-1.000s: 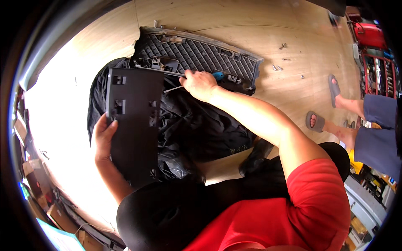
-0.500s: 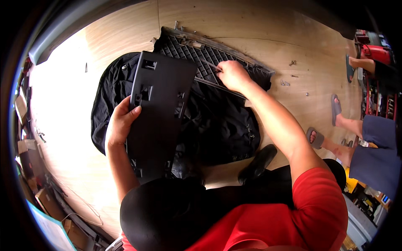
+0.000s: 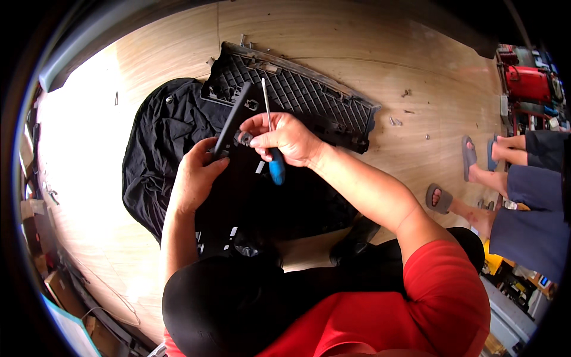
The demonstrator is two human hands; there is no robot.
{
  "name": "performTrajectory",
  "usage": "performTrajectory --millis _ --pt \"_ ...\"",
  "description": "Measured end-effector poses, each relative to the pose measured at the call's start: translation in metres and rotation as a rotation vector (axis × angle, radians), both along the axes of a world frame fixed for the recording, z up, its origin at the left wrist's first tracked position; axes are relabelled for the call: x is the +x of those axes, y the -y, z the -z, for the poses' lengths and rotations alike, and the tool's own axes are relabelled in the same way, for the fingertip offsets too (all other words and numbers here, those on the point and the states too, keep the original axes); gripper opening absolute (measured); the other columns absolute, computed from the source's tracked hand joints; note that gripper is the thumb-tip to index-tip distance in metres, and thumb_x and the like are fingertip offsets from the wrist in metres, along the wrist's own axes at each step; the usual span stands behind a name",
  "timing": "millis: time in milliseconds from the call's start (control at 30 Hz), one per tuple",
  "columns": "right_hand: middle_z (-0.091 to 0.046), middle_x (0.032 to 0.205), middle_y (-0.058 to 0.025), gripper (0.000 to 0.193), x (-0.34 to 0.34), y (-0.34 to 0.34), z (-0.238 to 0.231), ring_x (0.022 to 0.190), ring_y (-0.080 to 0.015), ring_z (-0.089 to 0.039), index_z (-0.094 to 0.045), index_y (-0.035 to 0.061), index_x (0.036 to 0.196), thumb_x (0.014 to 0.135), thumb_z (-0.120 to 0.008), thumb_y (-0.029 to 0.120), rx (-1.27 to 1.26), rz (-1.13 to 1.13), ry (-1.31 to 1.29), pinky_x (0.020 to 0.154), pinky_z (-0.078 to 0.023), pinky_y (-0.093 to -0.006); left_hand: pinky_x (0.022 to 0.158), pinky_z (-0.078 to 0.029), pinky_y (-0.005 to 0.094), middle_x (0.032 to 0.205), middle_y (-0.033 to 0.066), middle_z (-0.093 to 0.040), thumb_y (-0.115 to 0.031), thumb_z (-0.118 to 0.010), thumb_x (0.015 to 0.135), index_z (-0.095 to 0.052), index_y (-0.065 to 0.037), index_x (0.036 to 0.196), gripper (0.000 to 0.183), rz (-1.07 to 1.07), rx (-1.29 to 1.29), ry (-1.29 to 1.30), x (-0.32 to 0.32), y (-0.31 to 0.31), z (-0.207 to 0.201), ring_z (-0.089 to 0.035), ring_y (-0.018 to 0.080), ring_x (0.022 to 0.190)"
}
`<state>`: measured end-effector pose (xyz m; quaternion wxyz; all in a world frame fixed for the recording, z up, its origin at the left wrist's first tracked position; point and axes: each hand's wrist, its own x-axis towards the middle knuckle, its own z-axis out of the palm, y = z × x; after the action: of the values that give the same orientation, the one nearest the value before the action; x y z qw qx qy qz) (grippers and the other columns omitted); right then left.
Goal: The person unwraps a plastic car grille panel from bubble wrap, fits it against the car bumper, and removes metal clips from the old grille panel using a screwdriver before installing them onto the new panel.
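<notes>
My left hand [image 3: 196,178] grips the edge of a long black plastic panel [image 3: 234,121], which is turned nearly edge-on. My right hand [image 3: 291,140] is right beside it, fingers closed round a screwdriver [image 3: 276,169] with a blue handle and its shaft pointing away from me. Between the right thumb and fingertips is a small dark clip [image 3: 244,138], close to the panel's inner face. Beyond both hands lies a black plastic panel with lattice ribs [image 3: 315,95]. A crumpled black cloth [image 3: 154,143] is spread under the work.
Loose screws [image 3: 395,121] are scattered on the wood-patterned floor [image 3: 410,65] at the right, others past the ribbed panel. People's sandalled feet [image 3: 440,197] stand at the right, near shelves with a red case [image 3: 528,83]. Boxes [image 3: 37,226] line the left side.
The held panel has turned from showing a broad face to nearly edge-on. My right hand has moved left from above the ribbed panel to the held panel; screwdriver and clip now show.
</notes>
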<state>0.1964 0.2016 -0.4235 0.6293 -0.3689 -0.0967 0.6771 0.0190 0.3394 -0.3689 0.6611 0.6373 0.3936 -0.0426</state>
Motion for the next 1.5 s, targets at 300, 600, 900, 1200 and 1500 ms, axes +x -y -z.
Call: performTrajectory --millis 300,600,900,1200,1500 --pt "-0.068 0.101 -0.0098 0.028 -0.011 0.013 0.015 0.063 -0.0127 -0.059 -0.064 0.0048 0.11 0.085 -0.061 -0.006 0.143 -0.035 -0.307 0.054 -0.049 -0.0247 0.08 -0.046 0.0223 0.09 0.003 -0.066 -0.003 -0.063 0.083 -0.063 0.002 0.101 0.019 -0.027 -0.04 0.016 -0.006 0.009 0.003 -0.059 0.0085 0.083" --pt "-0.069 0.088 -0.0018 0.021 -0.024 0.004 -0.007 0.067 -0.0047 -0.058 -0.069 0.0029 0.101 0.082 -0.066 -0.005 0.051 -0.063 0.33 0.06 -0.049 -0.0196 0.07 -0.046 0.0218 0.082 0.0009 -0.065 -0.01 -0.068 0.084 -0.066 0.003 0.1 0.021 0.047 -0.223 -0.039 -0.001 -0.001 -0.007 -0.057 0.0062 0.074" --pt "-0.065 0.093 -0.0107 0.017 -0.042 -0.01 -0.021 0.085 -0.0244 -0.066 -0.066 0.0008 0.094 0.078 -0.07 0.001 0.291 0.06 1.155 0.077 -0.053 -0.0322 0.072 -0.046 0.0272 0.087 0.0041 -0.066 -0.02 -0.073 0.082 -0.066 0.005 0.102 0.033 0.102 -0.11 -0.048 -0.018 -0.014 0.018 -0.057 0.01 0.079" --pt "-0.066 0.087 -0.0074 0.023 -0.059 -0.001 -0.029 0.075 -0.0135 -0.064 -0.065 -0.0008 0.102 0.079 -0.068 -0.001 0.093 0.067 1.058 0.067 -0.05 -0.0244 0.067 -0.044 0.0264 0.078 0.0033 -0.062 -0.024 -0.072 0.083 -0.067 0.003 0.096 0.031 0.074 -0.011 -0.02 -0.018 -0.006 0.016 -0.053 0.0081 0.074" --pt "-0.065 0.082 0.0024 0.017 -0.045 0.0 -0.03 0.067 -0.0026 -0.055 -0.068 0.004 0.101 0.086 -0.062 -0.002 -0.11 -0.047 0.69 0.058 -0.045 -0.0189 0.078 -0.046 0.0294 0.09 0.0075 -0.066 -0.031 -0.074 0.083 -0.066 0.004 0.103 0.041 0.073 -0.051 0.05 -0.015 -0.005 0.021 -0.058 0.0141 0.085"
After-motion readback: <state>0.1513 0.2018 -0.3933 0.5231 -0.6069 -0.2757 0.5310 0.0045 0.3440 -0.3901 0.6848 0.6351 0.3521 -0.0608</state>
